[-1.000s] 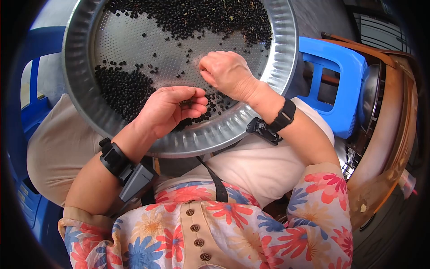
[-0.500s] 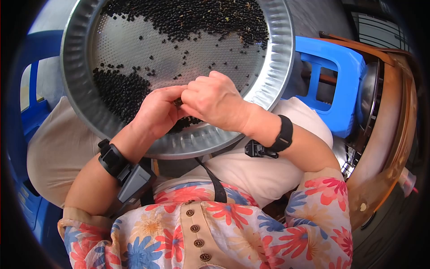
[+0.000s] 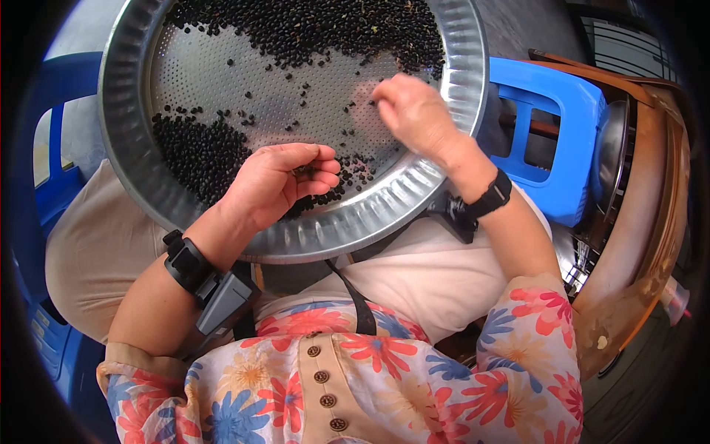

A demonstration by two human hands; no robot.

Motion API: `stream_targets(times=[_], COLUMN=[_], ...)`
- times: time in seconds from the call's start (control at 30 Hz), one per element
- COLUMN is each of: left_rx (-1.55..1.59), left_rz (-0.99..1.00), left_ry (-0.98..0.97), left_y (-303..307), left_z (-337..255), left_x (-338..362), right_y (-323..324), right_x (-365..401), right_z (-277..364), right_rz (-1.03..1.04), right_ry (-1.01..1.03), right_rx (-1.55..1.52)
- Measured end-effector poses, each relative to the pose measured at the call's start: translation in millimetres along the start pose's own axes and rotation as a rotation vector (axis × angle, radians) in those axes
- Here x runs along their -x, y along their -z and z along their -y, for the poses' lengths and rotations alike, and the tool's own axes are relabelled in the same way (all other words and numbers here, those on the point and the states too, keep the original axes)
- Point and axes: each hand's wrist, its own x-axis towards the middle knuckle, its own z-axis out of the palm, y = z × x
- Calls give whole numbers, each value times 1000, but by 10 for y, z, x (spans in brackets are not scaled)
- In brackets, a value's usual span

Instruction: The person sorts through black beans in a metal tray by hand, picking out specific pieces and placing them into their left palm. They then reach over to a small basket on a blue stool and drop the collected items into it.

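Note:
A wide round metal tray (image 3: 135, 159) with a perforated bottom and fluted rim rests across my lap. Small black beans (image 3: 318, 31) cover its far side, mixed with pale bits of debris. A second pile of black beans (image 3: 194, 154) lies near left, with single ones scattered between. My left hand (image 3: 277, 181) hovers over the near edge of the tray, palm up, its fingers curled around a few dark beans partly hidden in the palm. Over the right side, my right hand (image 3: 418, 117) has its fingers pinched together, slightly blurred; what they hold is hidden.
Right of the tray stands a blue plastic stool (image 3: 568, 137), beside a metal bowl (image 3: 612, 155) and a wooden piece of furniture (image 3: 629, 214). Another blue plastic seat (image 3: 74, 81) is at the left. Both wrists wear black straps with devices.
My right hand has moved away from the left, up and right over the tray. More loose beans show beside the left hand, which stays nearly in place.

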Motion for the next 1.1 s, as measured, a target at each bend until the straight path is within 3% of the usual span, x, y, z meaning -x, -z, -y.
stream_targets(times=[0.07,0.1,0.13,0.2,0.23,0.47,0.53,0.63,0.67,0.73,0.97,1.03,1.1], left_rx=[-3,-2,0,-7,-16,-12,-16,-8,-5,-14,-3,-17,-9], left_rz=[2,5,10,15,17,24,35,26,27,37,41,30,1], left_ry=[3,3,2,3,3,1,4,8,7,1,1,-3,-12], left_y=[10,12,13,7,4,24,27,27,25,26,31,16,47], left_z=[-1,0,2,4,1,16,13,6,7,8,2,-13,-10], left_x=[-5,-4,-4,0,4,13,4,3,1,3,8,26,10], right_y=[36,49,37,11,24,-23,21,20,0,-76,-153,-111,-61], right_x=[58,53,41,-25,-54,-103,-128,-87,-99,-114,-176,-175,-112], right_z=[178,218,171,9,-15,0,35,114,129,157,156,219,394], right_rz=[349,375,376,-21,-45,-8,210,258,261,46,78,91,87], right_ry=[67,16,15,20,-27,-38,-130,-70,-69,50,85,25,91], right_rx=[-174,-246,-245,-71,-17,-22,69,-54,-52,-15,87,3,-84])
